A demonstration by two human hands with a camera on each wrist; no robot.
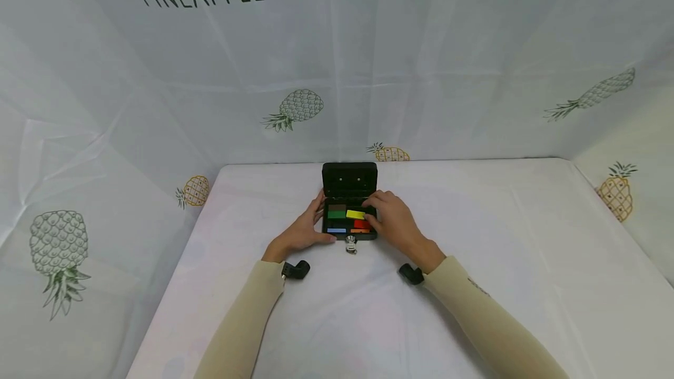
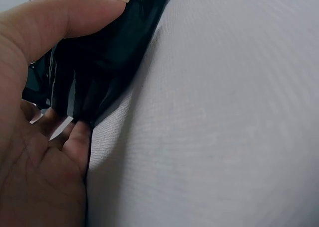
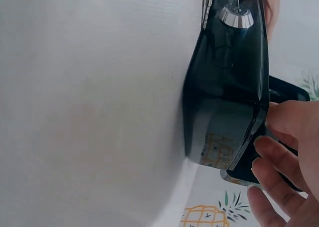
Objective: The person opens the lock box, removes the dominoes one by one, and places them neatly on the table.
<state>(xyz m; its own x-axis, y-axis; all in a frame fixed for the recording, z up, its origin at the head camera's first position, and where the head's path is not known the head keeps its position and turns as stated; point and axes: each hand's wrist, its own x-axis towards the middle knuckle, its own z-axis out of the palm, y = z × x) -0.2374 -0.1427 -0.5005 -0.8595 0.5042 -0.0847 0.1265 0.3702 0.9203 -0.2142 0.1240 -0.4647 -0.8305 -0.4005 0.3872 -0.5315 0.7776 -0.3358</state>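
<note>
A black metal cash box (image 1: 350, 235) stands on the white table with its lid (image 1: 350, 180) raised. Inside lie green (image 1: 336, 214), brown (image 1: 337, 207), red (image 1: 361, 224), blue (image 1: 336, 230) and orange (image 1: 360, 230) pieces, plus a slightly tilted yellow one (image 1: 355, 214). My left hand (image 1: 302, 230) grips the box's left side, thumb (image 2: 94, 15) along the front and fingers around the side. My right hand (image 1: 397, 221) reaches over the right rim, its thumb right at the yellow piece's end; I cannot tell whether it pinches that piece. Other right fingers (image 3: 269, 172) spread beside the open lid.
A silver lock (image 3: 237, 17) with a key in it is on the box front, and a small metal tag (image 1: 351, 244) hangs there. White cloth (image 1: 447, 320) covers the table. A pineapple-print curtain (image 1: 447, 75) surrounds it at the back and sides.
</note>
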